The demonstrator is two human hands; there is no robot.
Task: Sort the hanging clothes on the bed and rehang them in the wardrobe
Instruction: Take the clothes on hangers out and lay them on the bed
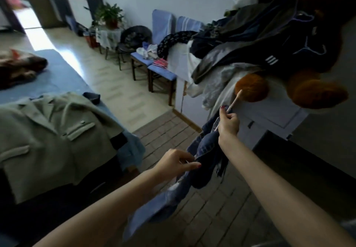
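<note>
A soft, crumpled denim garment [204, 162] hangs at lower centre, its long axis running from upper right down to lower left. The right hand [228, 122] grips a thin pale hanger [234, 102] poking up-right; the left hand [178, 163] pinches the denim's folds. A felt-like grey-green coat [50, 137] lies flat on the blue bed [63, 77] at left.

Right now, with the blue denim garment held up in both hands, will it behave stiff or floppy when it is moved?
Probably floppy: the denim garment sags and bunches between the left hand and the right hand. Its lower end hangs loose, so it may swing. The thick folds suggest some weight. The hanger looks rigid.
</note>
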